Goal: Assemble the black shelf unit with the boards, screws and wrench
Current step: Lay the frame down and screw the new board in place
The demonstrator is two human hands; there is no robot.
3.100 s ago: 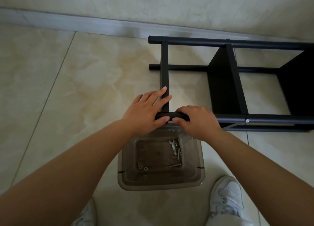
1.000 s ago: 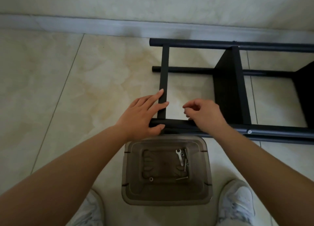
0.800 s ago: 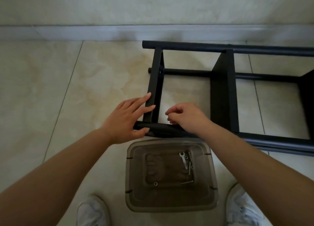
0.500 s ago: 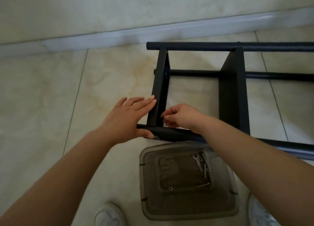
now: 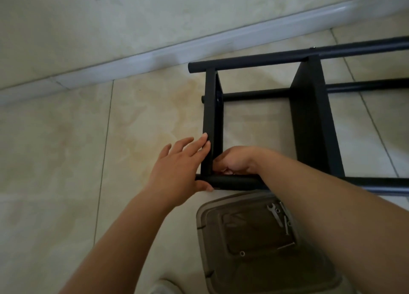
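Two boards [image 5: 314, 121] in view, one wrench [image 5: 275, 214] – left hand [image 5: 179, 172] spread on shelf unit [image 5: 234, 182], right hand [image 5: 236, 161] curled – grip unclear

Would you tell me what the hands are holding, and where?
The left hand steadies the shelf frame at its near corner; the right hand's hold cannot be told.

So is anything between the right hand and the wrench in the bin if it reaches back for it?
Nothing visible blocks it. The wrench lies uncovered in the open plastic bin, directly under the right forearm. The right hand is curled at the joint of the end board and near tube; only that tube lies between.
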